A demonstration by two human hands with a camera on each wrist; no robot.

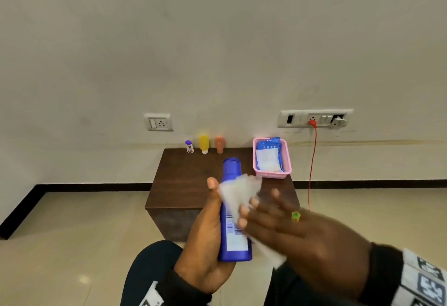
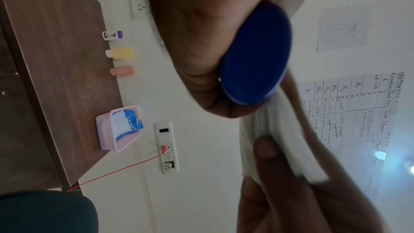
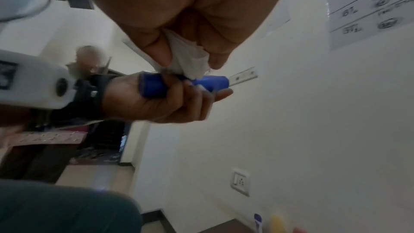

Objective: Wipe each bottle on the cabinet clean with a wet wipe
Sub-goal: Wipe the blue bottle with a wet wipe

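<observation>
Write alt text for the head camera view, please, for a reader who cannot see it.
The left hand holds a blue bottle upright while the right hand presses a white wet wipe against it. Behind, a brown cabinet carries three small bottles and a pink basket holding a wipes pack.

In the head view the right hand (image 1: 302, 228) is smeared by motion blur, and its sleeve is cut by the right edge of the frame. The wet wipe (image 1: 239, 194) covers the middle of the blue bottle (image 1: 233, 218), so part of the label is hidden, and the print on the label is too small to read. In the left wrist view the left hand (image 2: 195, 42) is cut by the top edge, and only the bottle's round base shows. In the right wrist view the three small bottles (image 3: 277, 222) at the bottom edge are blurred and cut off; a figure at middle left is also blurred.
</observation>
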